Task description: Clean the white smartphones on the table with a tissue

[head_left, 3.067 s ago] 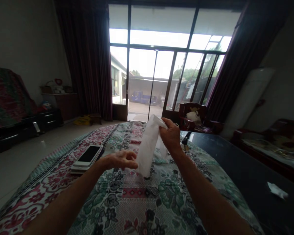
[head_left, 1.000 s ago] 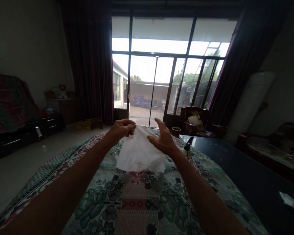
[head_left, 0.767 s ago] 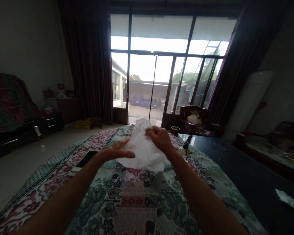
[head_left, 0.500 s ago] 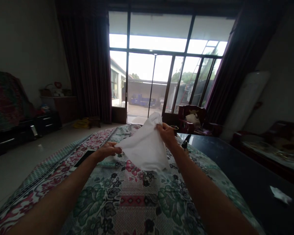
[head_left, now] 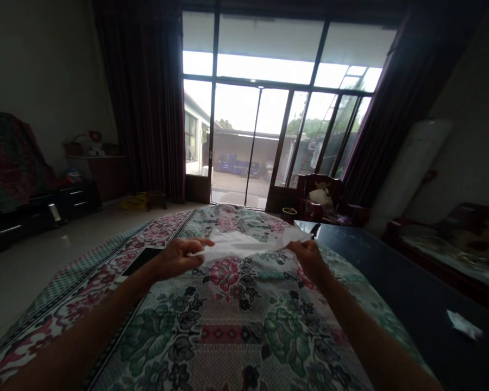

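A thin white sheet of tissue-like paper [head_left: 244, 245] is stretched out nearly flat just above a floral cloth [head_left: 236, 326] that covers the surface before me. My left hand [head_left: 178, 258] pinches the sheet's left edge. My right hand [head_left: 309, 259] pinches its right edge. Both hands hover low over the cloth, about a forearm's length apart.
A phone [head_left: 140, 262] lies on the cloth just left of my left hand, partly hidden by my arm. A dark glossy table [head_left: 411, 304] stands to the right with a crumpled white scrap [head_left: 464, 326] on it. Glass doors, curtains and armchairs fill the far end.
The sheet hung raised and draped from my right hand; now both hands have spread apart and lowered, pulling it flat over the cloth.
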Action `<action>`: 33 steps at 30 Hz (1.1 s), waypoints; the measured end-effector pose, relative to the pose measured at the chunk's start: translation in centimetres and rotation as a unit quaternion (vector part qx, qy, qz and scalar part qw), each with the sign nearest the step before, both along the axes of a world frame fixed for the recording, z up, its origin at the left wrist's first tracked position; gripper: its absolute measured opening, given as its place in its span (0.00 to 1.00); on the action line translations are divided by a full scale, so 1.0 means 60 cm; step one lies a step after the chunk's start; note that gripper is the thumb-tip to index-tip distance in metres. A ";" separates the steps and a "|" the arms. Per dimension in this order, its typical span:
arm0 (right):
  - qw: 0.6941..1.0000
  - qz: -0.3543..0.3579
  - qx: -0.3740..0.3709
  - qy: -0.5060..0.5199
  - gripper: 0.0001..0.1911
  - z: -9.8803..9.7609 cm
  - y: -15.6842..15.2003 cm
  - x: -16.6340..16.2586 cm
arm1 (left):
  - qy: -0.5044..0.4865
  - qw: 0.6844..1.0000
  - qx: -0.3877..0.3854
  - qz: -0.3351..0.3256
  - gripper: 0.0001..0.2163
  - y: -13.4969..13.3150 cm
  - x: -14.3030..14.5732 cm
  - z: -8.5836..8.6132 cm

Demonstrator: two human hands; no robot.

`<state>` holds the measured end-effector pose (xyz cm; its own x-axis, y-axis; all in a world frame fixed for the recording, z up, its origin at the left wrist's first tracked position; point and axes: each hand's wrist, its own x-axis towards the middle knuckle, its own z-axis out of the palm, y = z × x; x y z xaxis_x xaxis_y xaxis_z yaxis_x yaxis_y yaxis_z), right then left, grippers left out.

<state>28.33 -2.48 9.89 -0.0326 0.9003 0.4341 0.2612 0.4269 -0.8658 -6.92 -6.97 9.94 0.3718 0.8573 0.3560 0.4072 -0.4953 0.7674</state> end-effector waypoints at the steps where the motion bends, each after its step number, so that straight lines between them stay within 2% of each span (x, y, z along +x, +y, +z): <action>1: 0.998 0.017 -0.045 -0.039 0.11 -0.022 -0.015 0.013 | 0.034 0.998 -0.047 -0.030 0.08 -0.010 0.002 -0.014; 3: 0.985 0.071 -0.127 -0.093 0.11 -0.053 -0.041 0.032 | 0.095 0.981 -0.151 -0.078 0.06 -0.030 0.004 -0.036; 5: 0.958 0.147 -0.203 -0.139 0.10 -0.066 -0.061 0.043 | 0.130 0.955 -0.243 -0.108 0.06 -0.044 0.003 -0.047; 7: 0.933 0.199 -0.252 -0.161 0.12 -0.068 -0.070 0.044 | 0.124 0.938 -0.300 -0.119 0.05 -0.049 0.000 -0.049; 9: 0.928 0.211 -0.265 -0.156 0.12 -0.066 -0.067 0.040 | 0.095 0.935 -0.325 -0.109 0.05 -0.039 -0.002 -0.051; 11: 0.939 0.189 -0.256 -0.130 0.12 -0.068 -0.055 0.032 | 0.049 0.944 -0.320 -0.072 0.04 -0.016 -0.001 -0.059; 14: 0.963 0.114 -0.236 -0.062 0.17 -0.080 -0.030 0.020 | -0.048 0.964 -0.262 0.026 0.06 0.028 0.009 -0.082; 17: 0.977 0.037 -0.208 -0.035 0.19 -0.098 -0.012 0.013 | -0.096 0.957 -0.248 0.112 0.09 0.060 0.026 -0.110; 20: 0.981 -0.021 -0.174 -0.087 0.19 -0.118 -0.002 0.013 | -0.093 0.949 -0.254 0.164 0.21 0.065 0.040 -0.132; 23: 0.978 -0.043 -0.154 -0.137 0.20 -0.135 0.006 0.018 | -0.098 0.952 -0.240 0.165 0.34 0.055 0.042 -0.145; 27: 0.973 -0.032 -0.182 -0.137 0.29 -0.144 0.011 0.027 | -0.080 0.967 -0.211 0.119 0.40 0.042 0.032 -0.149; 30: 0.965 -0.033 -0.222 -0.133 0.34 -0.138 0.005 0.030 | -0.043 0.972 -0.210 0.096 0.36 0.041 0.025 -0.147; 33: 0.963 -0.054 -0.220 -0.146 0.32 -0.130 -0.002 0.028 | 0.002 0.974 -0.198 0.112 0.26 0.045 0.023 -0.149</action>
<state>30.01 -2.61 2.11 0.0082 1.0000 -0.0047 0.5427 -0.0084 -0.8399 -5.52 -4.28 0.97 0.1609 0.9868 -0.0205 0.4749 -0.0592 0.8781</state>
